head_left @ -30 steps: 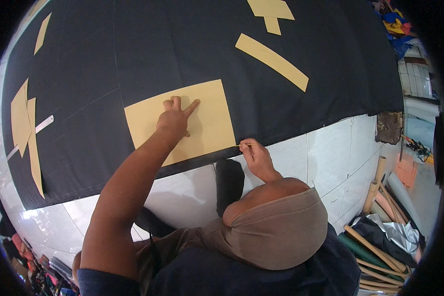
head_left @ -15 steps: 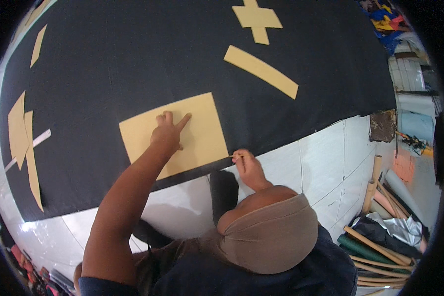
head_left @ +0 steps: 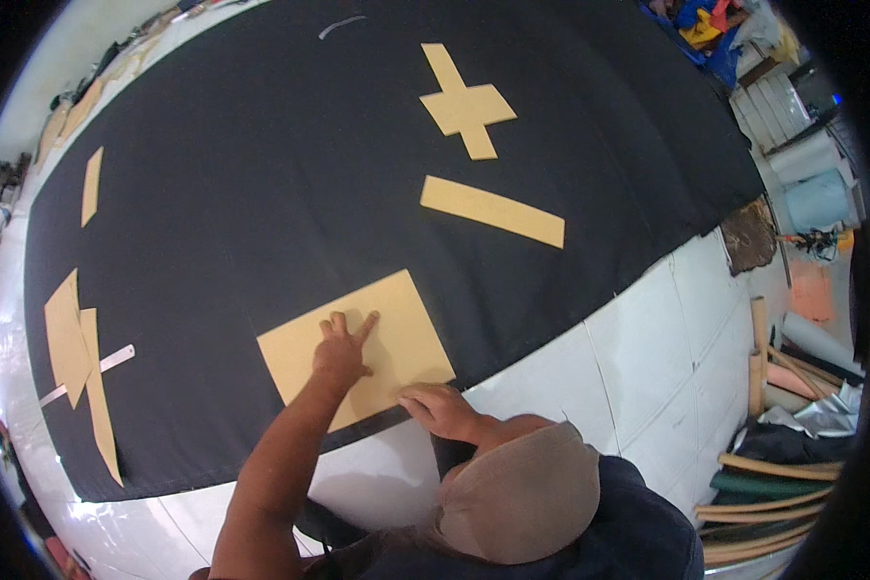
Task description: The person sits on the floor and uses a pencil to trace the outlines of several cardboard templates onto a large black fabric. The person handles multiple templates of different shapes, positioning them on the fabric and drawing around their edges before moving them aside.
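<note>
We see the left hand [head_left: 340, 356] palm down on the tan sheet [head_left: 401, 329], its arm reaching in from the near left, the fingers parted unevenly with one stretched toward the far side and the thumb turned to the right; it grips nothing. The sheet lies on the black cloth [head_left: 261, 193], close to the cloth's near edge, tilted with its right side farther off. At the sheet's near edge, toward the right, we find the right hand [head_left: 445, 411] turned leftward, knuckles up and fingers curled in; we cannot tell whether they hold anything. Close behind it on the near side is the brown cap [head_left: 522, 493] of the bent-over person, hiding much of that arm.
</note>
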{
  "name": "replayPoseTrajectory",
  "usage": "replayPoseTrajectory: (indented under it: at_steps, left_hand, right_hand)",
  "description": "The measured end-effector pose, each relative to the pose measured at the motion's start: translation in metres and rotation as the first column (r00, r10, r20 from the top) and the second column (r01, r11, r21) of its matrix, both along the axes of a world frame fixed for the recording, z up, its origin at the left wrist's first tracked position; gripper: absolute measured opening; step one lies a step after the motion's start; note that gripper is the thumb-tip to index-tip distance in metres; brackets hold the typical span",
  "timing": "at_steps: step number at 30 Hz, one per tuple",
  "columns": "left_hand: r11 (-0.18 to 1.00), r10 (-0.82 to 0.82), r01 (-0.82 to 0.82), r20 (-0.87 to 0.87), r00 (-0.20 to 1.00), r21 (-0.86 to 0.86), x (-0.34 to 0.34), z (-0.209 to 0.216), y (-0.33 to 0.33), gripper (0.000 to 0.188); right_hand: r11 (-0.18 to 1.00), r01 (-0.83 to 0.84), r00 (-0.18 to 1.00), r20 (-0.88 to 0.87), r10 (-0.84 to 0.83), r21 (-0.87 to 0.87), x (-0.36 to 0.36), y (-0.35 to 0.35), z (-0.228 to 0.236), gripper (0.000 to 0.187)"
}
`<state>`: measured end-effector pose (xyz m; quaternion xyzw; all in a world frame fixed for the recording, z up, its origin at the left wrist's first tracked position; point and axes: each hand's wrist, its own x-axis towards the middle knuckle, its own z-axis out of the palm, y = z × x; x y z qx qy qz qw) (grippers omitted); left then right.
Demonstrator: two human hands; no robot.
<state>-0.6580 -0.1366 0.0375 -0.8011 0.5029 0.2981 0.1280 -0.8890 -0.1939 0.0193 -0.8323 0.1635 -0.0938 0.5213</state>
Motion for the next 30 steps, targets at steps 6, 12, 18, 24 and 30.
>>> replayPoseTrajectory:
  at_steps: [6,12,18,24,30]
  left_hand:
    - [0.996,0.064,-0.068,-0.074,0.995,-0.059,0.003,-0.013,0.012,0.114]
    - [0.93,0.158,-0.197,-0.148,0.976,-0.311,-0.002,-0.019,0.049,0.101]
    - [0.731,0.217,-0.361,-0.303,0.928,-0.58,0.028,-0.022,0.07,0.083]
    - [0.378,0.559,-0.677,-0.427,0.71,-0.631,0.079,-0.024,0.129,0.049]
    - [0.257,0.72,-0.786,-0.431,0.544,-0.562,0.094,-0.022,0.163,0.047]
  right_hand:
    - [0.996,0.017,0.999,0.048,-0.013,-0.083,0.0,-0.007,-0.004,0.024]
    - [0.912,-0.111,0.992,0.018,0.129,-0.394,0.002,0.007,-0.013,0.02]
    - [0.798,-0.227,0.969,-0.049,0.241,-0.558,0.007,0.019,-0.012,0.024]
    - [0.776,-0.307,0.946,-0.089,0.311,-0.551,0.014,0.015,-0.006,0.021]
    - [0.762,-0.391,0.917,-0.294,0.271,-0.516,-0.01,-0.033,0.018,0.025]
